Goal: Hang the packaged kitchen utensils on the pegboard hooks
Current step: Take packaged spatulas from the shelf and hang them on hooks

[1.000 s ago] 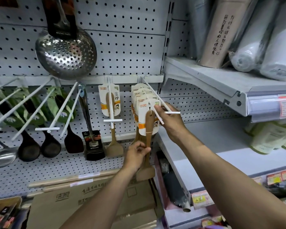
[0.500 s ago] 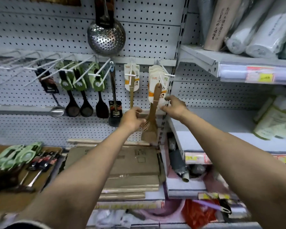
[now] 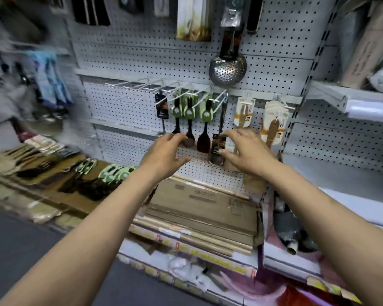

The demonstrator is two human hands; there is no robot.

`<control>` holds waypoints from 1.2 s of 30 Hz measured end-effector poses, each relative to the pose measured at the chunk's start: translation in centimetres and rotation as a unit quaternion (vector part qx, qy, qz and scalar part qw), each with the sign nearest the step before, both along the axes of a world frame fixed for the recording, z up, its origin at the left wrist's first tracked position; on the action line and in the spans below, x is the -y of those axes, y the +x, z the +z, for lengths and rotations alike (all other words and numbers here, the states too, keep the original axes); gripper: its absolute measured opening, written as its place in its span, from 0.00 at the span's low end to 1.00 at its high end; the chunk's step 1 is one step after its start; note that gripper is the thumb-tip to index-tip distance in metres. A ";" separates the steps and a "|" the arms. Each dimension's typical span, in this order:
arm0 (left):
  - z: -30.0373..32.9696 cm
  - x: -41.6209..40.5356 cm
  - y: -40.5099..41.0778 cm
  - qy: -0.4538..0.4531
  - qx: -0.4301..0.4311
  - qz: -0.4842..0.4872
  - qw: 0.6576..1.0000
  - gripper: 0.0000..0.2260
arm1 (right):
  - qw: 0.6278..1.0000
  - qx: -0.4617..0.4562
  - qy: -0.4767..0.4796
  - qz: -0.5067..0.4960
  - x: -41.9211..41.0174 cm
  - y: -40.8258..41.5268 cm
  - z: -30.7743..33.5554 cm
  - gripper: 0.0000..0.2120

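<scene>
Several carded wooden spatulas (image 3: 273, 127) hang from a white hook at the right end of the grey pegboard (image 3: 128, 111). Another wooden spatula (image 3: 244, 113) hangs on the hook to their left. Black utensils on green cards (image 3: 189, 111) fill the hooks further left. My left hand (image 3: 166, 151) and my right hand (image 3: 245, 151) float in front of the board with fingers spread, holding nothing. More packaged utensils (image 3: 91, 175) lie loose on a cardboard sheet at lower left.
A steel skimmer (image 3: 227, 67) hangs above the hooks. Flattened cardboard boxes (image 3: 203, 208) are stacked on the low shelf below my hands. Several bare white hooks (image 3: 137, 87) jut out at the left. A side shelf (image 3: 349, 100) holds rolled goods at right.
Both hands let go of the wooden spatula, which now hangs on its hook, and drew back and leftward. The view pulled away from the board and swung left.
</scene>
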State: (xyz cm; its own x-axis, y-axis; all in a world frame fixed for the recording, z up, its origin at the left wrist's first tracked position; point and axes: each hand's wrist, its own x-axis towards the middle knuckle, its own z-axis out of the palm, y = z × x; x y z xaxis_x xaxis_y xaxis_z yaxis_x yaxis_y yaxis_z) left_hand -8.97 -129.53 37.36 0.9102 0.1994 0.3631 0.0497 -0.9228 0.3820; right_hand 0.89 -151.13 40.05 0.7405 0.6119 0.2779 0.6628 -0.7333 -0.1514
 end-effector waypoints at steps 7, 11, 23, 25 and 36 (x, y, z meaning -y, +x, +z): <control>-0.5 -8.3 -6.4 0.005 0.031 0.050 0.998 0.24 | 0.998 -0.006 0.012 0.054 -9.4 -6.0 0.3 0.26; -0.9 -16.5 -9.5 0.014 0.043 0.084 0.995 0.24 | 0.997 -0.005 0.008 0.081 -17.8 -8.2 0.8 0.27; 1.4 -45.8 -19.2 0.077 0.015 0.174 0.982 0.24 | 0.987 -0.002 0.003 0.164 -48.6 -14.9 2.9 0.25; 1.7 -49.9 -20.1 0.081 0.017 0.180 0.980 0.24 | 0.983 -0.010 0.003 0.181 -53.0 -15.9 3.2 0.25; -0.1 -72.1 -20.0 0.052 0.034 0.202 0.977 0.22 | 0.970 -0.039 0.008 0.241 -78.3 -14.0 0.9 0.26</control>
